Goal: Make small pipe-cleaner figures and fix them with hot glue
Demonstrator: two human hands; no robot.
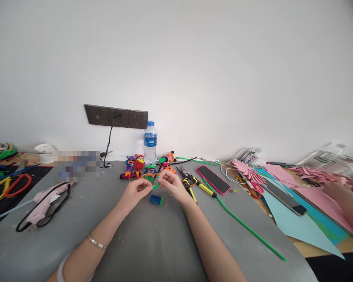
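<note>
Over the grey mat, my left hand and my right hand meet. Both pinch a small piece made of an orange pipe cleaner and a green pipe cleaner, held just above the mat. A small blue and green piece lies on the mat right under my hands. Behind them stand several bright pipe-cleaner figures in a row.
Yellow-handled pliers, a pink-cased phone and a long green pipe cleaner lie to the right. A water bottle stands at the wall. A pink glue gun lies left. Another person's hands work pink paper at far right.
</note>
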